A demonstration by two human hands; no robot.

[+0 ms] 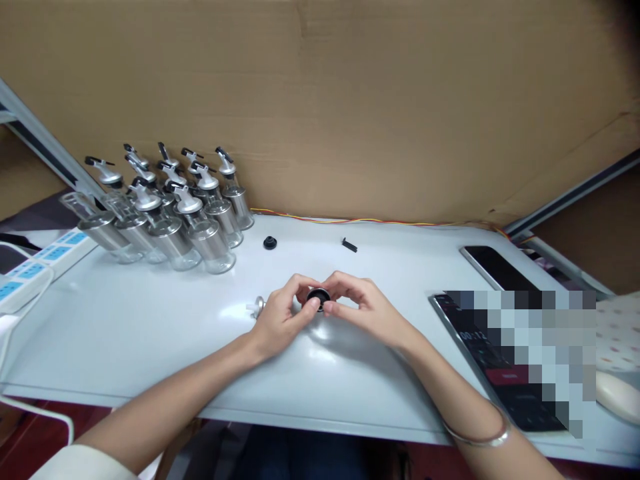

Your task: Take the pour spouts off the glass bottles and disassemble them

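Background: a brown cardboard sheet (375, 120) stands behind the pale, smooth bench (125, 327).
Bottle group: clear glass bottles with steel sleeves (213, 243) stand close together, perhaps gathered to leave working room.
Inside bottles: I can make out no liquid; several rear bottles are partly hidden.
Bottle tops: most carry silver-and-black pouring spouts (187, 199); the leftmost glass bottle (103, 227) shows a bare neck.
Held piece: a small round cup-like piece with metal rim and dark inside (319, 295), to the right of the bottle group and nearer to the person.
Left grip: the left hand (285, 310) is grasping this piece, its thumb over the rim.
Right grip: the right hand (363, 303) pinches the opposite edge, likely to steady it.
Piece's opening: it faces the person, probably for seeing inside; the contents I cannot tell.
Loose parts: a black stepped round stopper (270, 243) and a thin black strip (350, 245) lie right of the bottle group, apart, perhaps for easy picking.
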